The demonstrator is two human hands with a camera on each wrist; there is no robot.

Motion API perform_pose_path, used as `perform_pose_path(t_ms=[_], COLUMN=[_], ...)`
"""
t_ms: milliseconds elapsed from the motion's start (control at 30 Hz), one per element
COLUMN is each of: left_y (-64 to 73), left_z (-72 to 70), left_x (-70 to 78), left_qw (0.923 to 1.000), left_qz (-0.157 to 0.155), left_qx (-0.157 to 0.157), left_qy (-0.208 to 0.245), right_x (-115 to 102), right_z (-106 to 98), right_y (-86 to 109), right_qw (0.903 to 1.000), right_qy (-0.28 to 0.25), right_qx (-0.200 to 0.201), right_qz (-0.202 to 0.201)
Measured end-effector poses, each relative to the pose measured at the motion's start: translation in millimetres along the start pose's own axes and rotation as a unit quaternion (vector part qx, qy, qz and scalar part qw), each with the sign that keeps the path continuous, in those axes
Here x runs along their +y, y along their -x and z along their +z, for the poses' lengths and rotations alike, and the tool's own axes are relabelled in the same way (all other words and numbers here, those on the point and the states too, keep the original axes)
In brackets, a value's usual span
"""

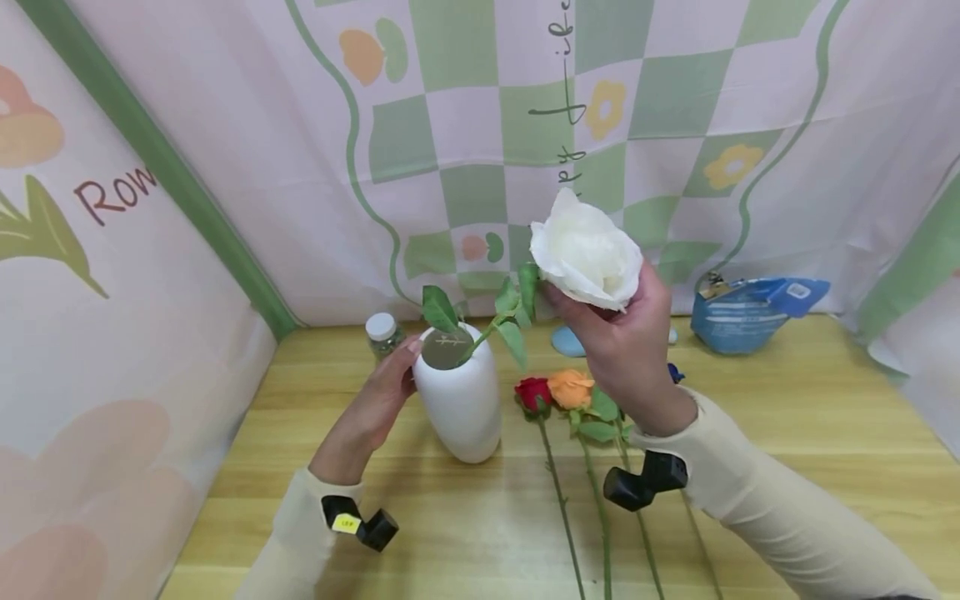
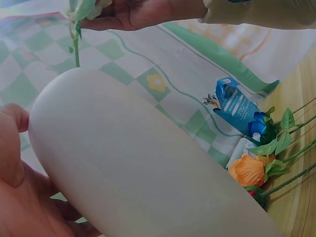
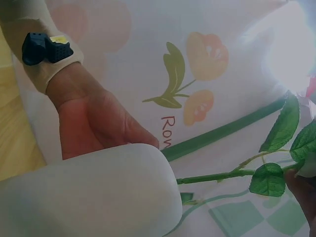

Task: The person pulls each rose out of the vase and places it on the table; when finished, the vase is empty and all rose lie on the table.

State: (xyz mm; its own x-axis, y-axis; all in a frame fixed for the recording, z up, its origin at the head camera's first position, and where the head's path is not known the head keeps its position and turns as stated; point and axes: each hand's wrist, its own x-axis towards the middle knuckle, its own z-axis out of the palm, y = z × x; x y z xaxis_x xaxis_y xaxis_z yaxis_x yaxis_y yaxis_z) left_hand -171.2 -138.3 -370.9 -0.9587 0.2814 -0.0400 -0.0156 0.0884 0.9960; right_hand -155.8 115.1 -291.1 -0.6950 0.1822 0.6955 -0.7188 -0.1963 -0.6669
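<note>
In the head view a white vase (image 1: 461,408) stands on the wooden table, tilted slightly. My left hand (image 1: 375,408) grips it near the rim, thumb on the upper edge and fingers around the far side. Above and to the right, my right hand (image 1: 633,354) pinches a white rose (image 1: 588,254) just under the bloom. The green leafy stem slants down from that hand, its lower end inside the vase mouth. From the right wrist, the leaves (image 3: 269,180) and stem show beside the vase (image 3: 98,192). The vase hides part of my left fingers in the left wrist view.
A red rose (image 1: 533,393), an orange rose (image 1: 572,388) and a blue rose (image 1: 676,373) lie right of the vase, stems toward me. Behind stand a white-lidded jar (image 1: 382,328) and a blue pouch (image 1: 738,317). A patterned curtain (image 1: 465,200) closes off the back.
</note>
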Motion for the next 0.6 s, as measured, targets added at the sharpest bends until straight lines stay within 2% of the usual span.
perform_pose_path(t_ms=[100, 200, 333, 433, 600], left_y=[-0.1, 0.1, 0.2, 0.2, 0.6], left_z=[0.1, 0.2, 0.7, 1.2, 1.1], left_x=[-0.3, -0.6, -0.3, 0.1, -0.5], left_qw=[1.0, 1.0, 1.0, 1.0, 0.9999], left_qz=[0.003, 0.004, 0.004, 0.006, 0.014], left_qx=[0.0, -0.004, -0.007, -0.005, -0.002], left_qy=[0.003, 0.0, -0.005, -0.004, 0.0], right_x=[-1, -2, -3, -2, -1], right_z=[1, 0, -4, -9, -20], right_y=[-3.2, -5.4, -8.0, -9.3, -7.1], right_qw=[0.9998, 1.0, 0.9982, 0.9929, 0.9829], right_qy=[0.018, 0.008, -0.056, -0.114, -0.178], right_qx=[-0.009, 0.001, 0.02, 0.034, 0.045], right_qz=[0.004, 0.001, 0.003, 0.008, 0.02])
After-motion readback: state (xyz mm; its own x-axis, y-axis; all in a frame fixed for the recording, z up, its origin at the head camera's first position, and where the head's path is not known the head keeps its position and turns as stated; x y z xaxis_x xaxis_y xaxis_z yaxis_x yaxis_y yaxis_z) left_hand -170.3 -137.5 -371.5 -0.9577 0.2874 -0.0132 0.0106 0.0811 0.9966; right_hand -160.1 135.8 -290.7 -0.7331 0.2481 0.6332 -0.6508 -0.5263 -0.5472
